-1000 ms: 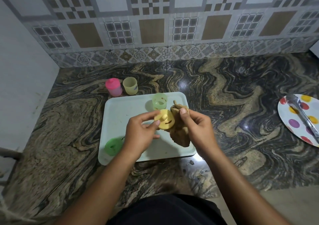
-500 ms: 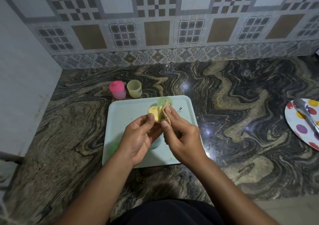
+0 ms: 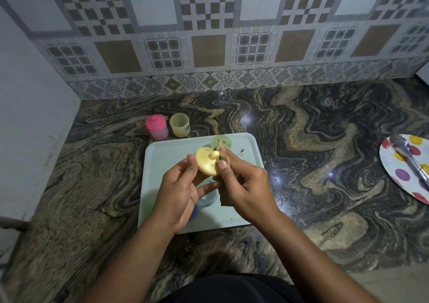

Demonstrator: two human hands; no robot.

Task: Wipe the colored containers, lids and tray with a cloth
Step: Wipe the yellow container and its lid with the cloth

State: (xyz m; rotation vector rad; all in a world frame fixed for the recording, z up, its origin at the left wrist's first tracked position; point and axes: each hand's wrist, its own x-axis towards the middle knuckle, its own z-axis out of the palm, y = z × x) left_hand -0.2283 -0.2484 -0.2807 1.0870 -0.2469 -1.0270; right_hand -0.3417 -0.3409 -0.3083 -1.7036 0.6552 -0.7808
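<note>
Marbled dark stone countertop (image 3: 325,163) carried a pale mint rectangular plastic tray (image 3: 167,154). Both hands were raised over the tray. A pink lidded plastic container (image 3: 157,127) and an open yellow plastic cup (image 3: 179,125) stood off the tray, just behind its far-left corner. Left hand (image 3: 178,193) pinched a round yellow knobbed lid (image 3: 206,162) by its rim. Right hand (image 3: 246,186) curled round a crumpled brown cloth (image 3: 224,200), pressing it against the lid's edge. Judgement: mid-task, lid being wiped. The tray and a pale green container (image 3: 220,140) on it probably remained.
</note>
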